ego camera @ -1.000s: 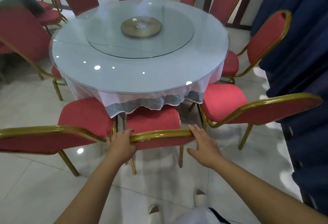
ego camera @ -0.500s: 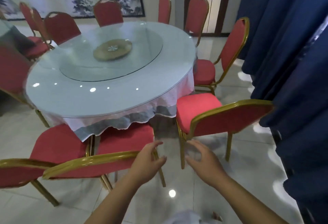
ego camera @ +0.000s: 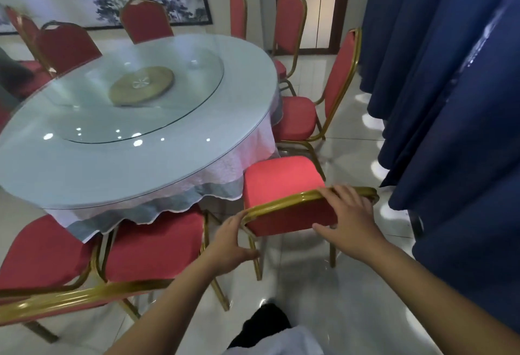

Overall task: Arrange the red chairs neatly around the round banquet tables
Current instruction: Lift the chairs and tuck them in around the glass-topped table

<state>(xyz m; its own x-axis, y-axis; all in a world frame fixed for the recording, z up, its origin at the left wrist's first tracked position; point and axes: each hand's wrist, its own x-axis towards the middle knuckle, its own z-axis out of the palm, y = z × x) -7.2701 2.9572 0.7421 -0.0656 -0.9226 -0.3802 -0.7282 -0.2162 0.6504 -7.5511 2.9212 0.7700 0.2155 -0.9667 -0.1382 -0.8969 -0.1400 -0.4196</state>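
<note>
A red chair (ego camera: 278, 183) with a gold frame stands at the near right of the round banquet table (ego camera: 84, 163), seat toward the table. My right hand (ego camera: 347, 219) grips the top rail of its backrest, fingers over the gold bar and thumb on the red back. My left hand (ego camera: 229, 242) holds the backrest's left corner, fingers curled round the gold tube. Two more red chairs (ego camera: 152, 245) sit tucked under the tablecloth at the near left. Further red chairs (ego camera: 298, 118) ring the table's right and far sides.
Dark blue curtains (ego camera: 450, 101) hang close along the right, leaving a narrow strip of glossy tiled floor (ego camera: 351, 157) behind the chairs. A glass turntable with a gold hub (ego camera: 142, 86) lies on the table. A doorway (ego camera: 323, 3) is at the back.
Both hands left the middle near chair and moved right to the neighbouring chair's backrest, which they now hold. My view swung right and moved closer.
</note>
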